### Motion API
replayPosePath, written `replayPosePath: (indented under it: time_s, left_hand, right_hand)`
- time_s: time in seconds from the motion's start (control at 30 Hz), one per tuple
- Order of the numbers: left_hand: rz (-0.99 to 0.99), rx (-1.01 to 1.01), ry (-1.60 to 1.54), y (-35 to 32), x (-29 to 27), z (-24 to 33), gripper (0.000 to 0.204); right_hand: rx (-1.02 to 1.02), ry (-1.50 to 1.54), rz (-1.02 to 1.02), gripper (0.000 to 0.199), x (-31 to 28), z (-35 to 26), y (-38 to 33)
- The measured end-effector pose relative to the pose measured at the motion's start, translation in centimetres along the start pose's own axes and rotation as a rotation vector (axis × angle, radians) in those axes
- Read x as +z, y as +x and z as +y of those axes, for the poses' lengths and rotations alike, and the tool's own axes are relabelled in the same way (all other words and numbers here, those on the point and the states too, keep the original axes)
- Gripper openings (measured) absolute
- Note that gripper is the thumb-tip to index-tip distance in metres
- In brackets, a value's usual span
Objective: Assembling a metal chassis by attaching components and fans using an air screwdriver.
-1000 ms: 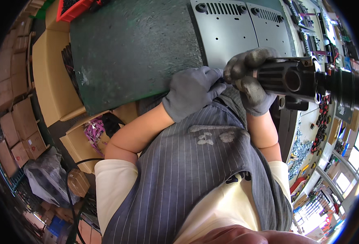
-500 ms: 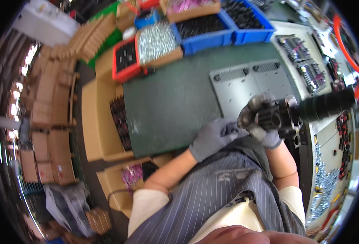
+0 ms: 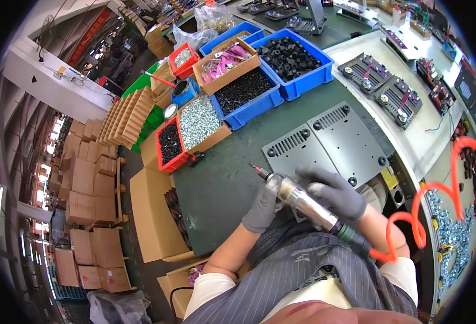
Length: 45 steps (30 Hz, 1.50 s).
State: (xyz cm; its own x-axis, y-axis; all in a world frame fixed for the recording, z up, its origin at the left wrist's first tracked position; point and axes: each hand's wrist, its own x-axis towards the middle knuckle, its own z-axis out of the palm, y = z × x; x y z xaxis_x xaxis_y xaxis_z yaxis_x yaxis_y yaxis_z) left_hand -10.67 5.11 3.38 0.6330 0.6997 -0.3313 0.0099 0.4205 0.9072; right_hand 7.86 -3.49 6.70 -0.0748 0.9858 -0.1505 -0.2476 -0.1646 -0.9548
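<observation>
A silver air screwdriver (image 3: 309, 204) lies slantwise before my apron, its bit pointing up and left over the green bench. My gloved left hand (image 3: 262, 209) is closed round its front end. Beside the tool body, my gloved right hand (image 3: 339, 195) has its fingers stretched out and apart, slightly blurred; whether its palm touches the tool I cannot tell. Just beyond both hands lie two grey metal plates, a left plate (image 3: 301, 153) and a right plate (image 3: 351, 141), with slots and black round feet at their corners. An orange coiled hose (image 3: 405, 217) runs from the tool's rear.
Along the bench's far side stand a red bin of black screws (image 3: 169, 141), a carton of silver screws (image 3: 199, 121) and blue bins of black parts (image 3: 247, 89). Assembled boards (image 3: 397, 100) rest on the pale line at right. An open carton (image 3: 150, 216) adjoins the bench's left edge.
The screwdriver has swung from the right, where my right hand gripped it, to point up-left with my left hand round its front. My right fingers have opened. The view has shifted too.
</observation>
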Motion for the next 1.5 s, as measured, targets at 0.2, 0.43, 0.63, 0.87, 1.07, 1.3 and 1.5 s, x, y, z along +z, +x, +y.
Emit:
replayPosePath:
  time_s: [0.2,0.43,0.63,0.87,1.07,1.3,1.5]
  left_hand:
    - [-0.166,0.325,0.596,2.5,-1.9,2.4,0.054]
    - [0.396,0.415,1.156,8.0,-12.5,10.4,0.046]
    - [0.545,0.082,0.579,14.0,-22.8,17.8,0.063]
    - [0.472,0.445,-0.292,12.8,-25.9,17.9,0.034]
    - [0.858,0.385,0.918,4.6,-31.1,15.3,0.032]
    - [0.768,0.141,1.615,3.6,-33.2,12.4,0.043]
    - [0.785,0.024,1.598,5.4,-33.7,12.9,0.032]
  right_hand:
    - [0.283,0.160,-0.429,0.051,-2.3,1.4,1.8]
    - [0.302,0.174,-0.221,0.046,-1.8,2.9,4.1]
    - [0.313,0.107,-0.161,0.046,-1.3,2.9,4.5]
    - [0.318,0.023,-0.119,0.044,-0.7,2.0,4.7]
    - [0.387,0.095,-0.097,0.053,-0.7,2.1,5.0]
    - [0.415,0.043,-0.073,0.062,-0.6,2.5,5.5]
    - [0.401,0.026,-0.053,0.060,-0.4,3.1,5.7]
